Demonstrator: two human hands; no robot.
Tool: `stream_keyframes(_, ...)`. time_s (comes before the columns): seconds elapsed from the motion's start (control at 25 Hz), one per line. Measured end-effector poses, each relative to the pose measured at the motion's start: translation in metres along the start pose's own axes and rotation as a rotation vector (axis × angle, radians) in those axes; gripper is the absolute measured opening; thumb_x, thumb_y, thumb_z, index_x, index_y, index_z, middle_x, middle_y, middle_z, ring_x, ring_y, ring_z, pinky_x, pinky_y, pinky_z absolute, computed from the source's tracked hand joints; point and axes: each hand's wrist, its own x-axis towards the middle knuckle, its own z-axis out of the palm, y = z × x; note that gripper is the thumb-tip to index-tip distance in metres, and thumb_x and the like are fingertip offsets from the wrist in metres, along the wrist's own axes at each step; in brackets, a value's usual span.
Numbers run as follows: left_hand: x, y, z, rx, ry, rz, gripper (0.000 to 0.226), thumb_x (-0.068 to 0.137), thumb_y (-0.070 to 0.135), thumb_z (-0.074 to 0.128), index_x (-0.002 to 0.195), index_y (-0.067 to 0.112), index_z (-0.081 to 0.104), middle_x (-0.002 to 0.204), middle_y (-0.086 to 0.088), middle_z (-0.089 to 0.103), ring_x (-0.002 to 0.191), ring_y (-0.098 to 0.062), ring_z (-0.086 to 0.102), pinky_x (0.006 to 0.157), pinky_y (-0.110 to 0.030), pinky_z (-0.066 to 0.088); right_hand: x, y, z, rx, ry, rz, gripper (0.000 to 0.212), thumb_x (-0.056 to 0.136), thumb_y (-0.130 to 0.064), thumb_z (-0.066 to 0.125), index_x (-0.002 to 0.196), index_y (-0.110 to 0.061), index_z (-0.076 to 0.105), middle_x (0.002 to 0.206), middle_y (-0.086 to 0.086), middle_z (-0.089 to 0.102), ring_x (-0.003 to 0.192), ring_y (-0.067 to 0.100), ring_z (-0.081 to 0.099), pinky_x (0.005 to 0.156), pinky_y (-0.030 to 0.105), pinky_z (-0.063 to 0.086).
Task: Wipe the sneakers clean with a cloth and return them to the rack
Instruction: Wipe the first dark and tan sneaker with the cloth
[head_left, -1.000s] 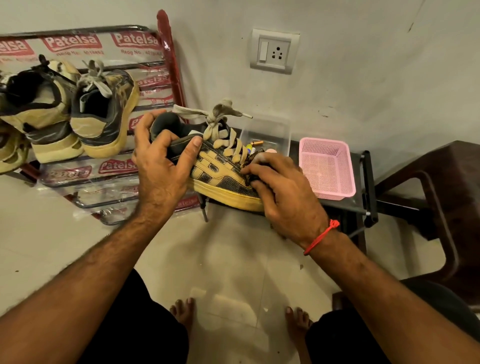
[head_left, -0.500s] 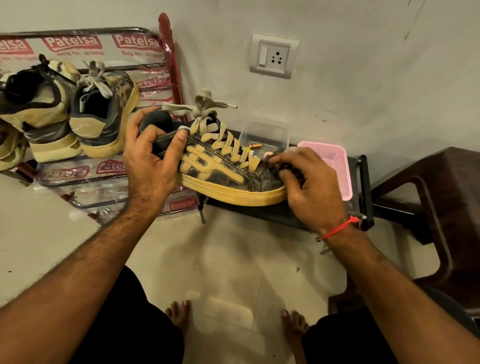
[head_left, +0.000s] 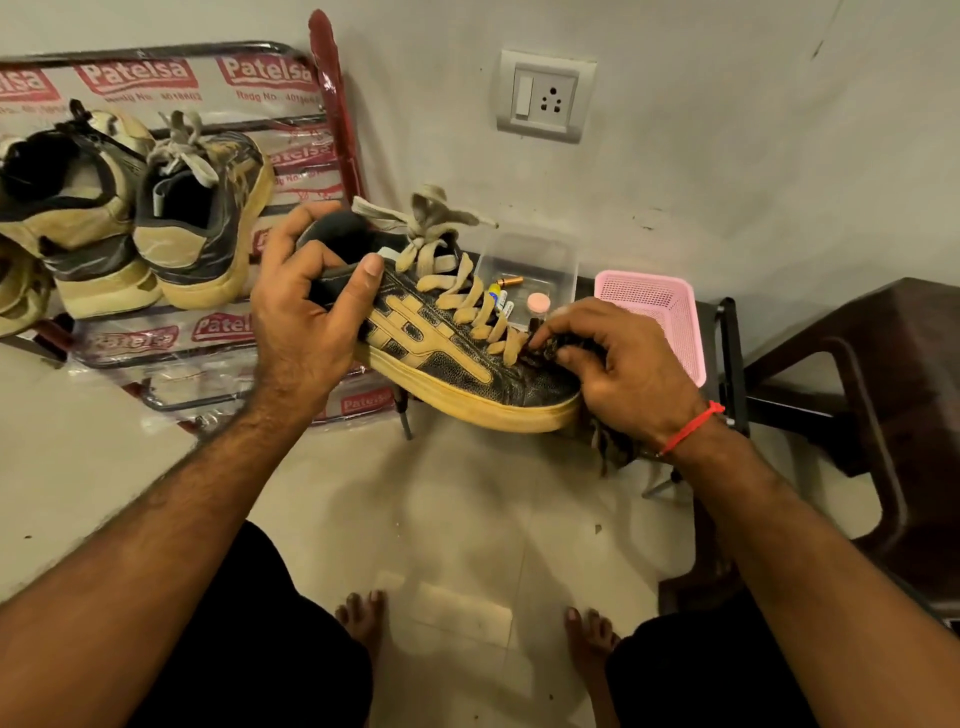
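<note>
Cloth (head_left: 574, 345) mostly hidden under right hand (head_left: 631, 371); leftmost shoe (head_left: 15, 296) cropped.

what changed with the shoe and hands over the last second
The right hand slid the dark cloth from the sneaker's side, near the sole, forward and up to the toe by the lowest laces. The sneaker's toe swung out to the right, showing more of its side. The left hand kept its grip on the heel collar, and the other shoes stayed on the rack.

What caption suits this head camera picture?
Left hand steadies a sneaker while right hand rubs its toe with a dark cloth.
</note>
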Motion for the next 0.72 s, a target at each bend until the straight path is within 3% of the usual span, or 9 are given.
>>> stream_keyframes(0.08,-0.002,0.000,-0.002,-0.015,-0.004,-0.010,0.033,0.099,0.027,0.065,0.084,-0.002,0.063,0.134,-0.022,0.058,0.127,-0.030,0.056,0.103,-0.045,0.050,-0.002,-0.003,-0.003,0.031,-0.085,-0.049,0.028,0.085,-0.001,0.062,0.103,-0.019,0.074,0.109,-0.003,0.069,0.106,0.011,0.062,0.094,0.028,0.052)
stream_keyframes(0.16,-0.002,-0.001,-0.003,-0.020,-0.018,-0.012,0.033,0.099,0.027,0.065,0.083,-0.002,0.063,0.133,-0.022,0.059,0.126,-0.030,0.057,0.103,-0.045,0.050,0.001,0.002,-0.004,-0.041,-0.189,0.029,0.026,0.088,-0.002,0.061,0.103,-0.020,0.074,0.108,-0.002,0.070,0.105,0.013,0.063,0.093,0.027,0.053)
stream_keyframes(0.24,-0.002,-0.001,-0.002,-0.028,-0.068,0.013,0.031,0.099,0.025,0.064,0.082,-0.001,0.063,0.132,-0.023,0.059,0.126,-0.031,0.056,0.104,-0.044,0.049,0.007,0.018,-0.008,-0.260,-0.114,0.213,0.022,0.087,-0.006,0.060,0.098,-0.019,0.073,0.104,0.003,0.069,0.102,0.022,0.064,0.093,0.041,0.052)
stream_keyframes(0.32,-0.002,0.000,-0.003,-0.092,-0.108,0.016,0.029,0.100,0.023,0.062,0.083,-0.001,0.062,0.132,-0.024,0.059,0.127,-0.031,0.055,0.105,-0.045,0.048,0.008,0.024,-0.014,-0.148,0.054,0.264,0.018,0.089,-0.023,0.057,0.100,-0.021,0.072,0.100,0.000,0.071,0.097,0.019,0.066,0.091,0.043,0.053)
stream_keyframes(0.4,-0.003,0.006,-0.001,-0.145,-0.150,0.033,0.027,0.099,0.023,0.061,0.084,0.001,0.062,0.134,-0.024,0.058,0.129,-0.031,0.054,0.108,-0.044,0.045,0.005,0.016,-0.014,0.032,0.070,0.196,0.032,0.092,-0.047,0.057,0.112,-0.026,0.069,0.098,-0.010,0.071,0.094,0.007,0.067,0.085,0.032,0.057)
stream_keyframes(0.48,-0.005,0.012,0.005,-0.198,-0.263,0.071,0.024,0.097,0.023,0.063,0.085,0.003,0.063,0.137,-0.023,0.056,0.132,-0.030,0.052,0.110,-0.044,0.044,0.002,0.002,-0.006,0.026,-0.088,0.146,0.052,0.086,-0.065,0.060,0.129,-0.036,0.059,0.097,-0.013,0.068,0.089,0.000,0.065,0.078,0.019,0.055)
stream_keyframes(0.6,-0.011,0.018,0.012,-0.256,-0.413,0.133,0.025,0.095,0.021,0.064,0.081,0.001,0.063,0.140,-0.022,0.054,0.134,-0.031,0.051,0.111,-0.046,0.043,0.004,0.001,0.007,-0.003,-0.235,0.102,0.070,0.081,-0.063,0.064,0.142,-0.044,0.038,0.099,-0.018,0.066,0.087,-0.008,0.062,0.077,0.007,0.049)
stream_keyframes(0.72,-0.017,0.020,0.017,-0.283,-0.475,0.157,0.029,0.095,0.022,0.065,0.077,-0.001,0.063,0.142,-0.021,0.053,0.134,-0.029,0.051,0.109,-0.042,0.044,0.004,0.004,0.011,0.038,-0.252,0.034,0.055,0.086,-0.055,0.066,0.133,-0.032,0.051,0.111,-0.019,0.062,0.097,-0.011,0.059,0.080,0.004,0.046)
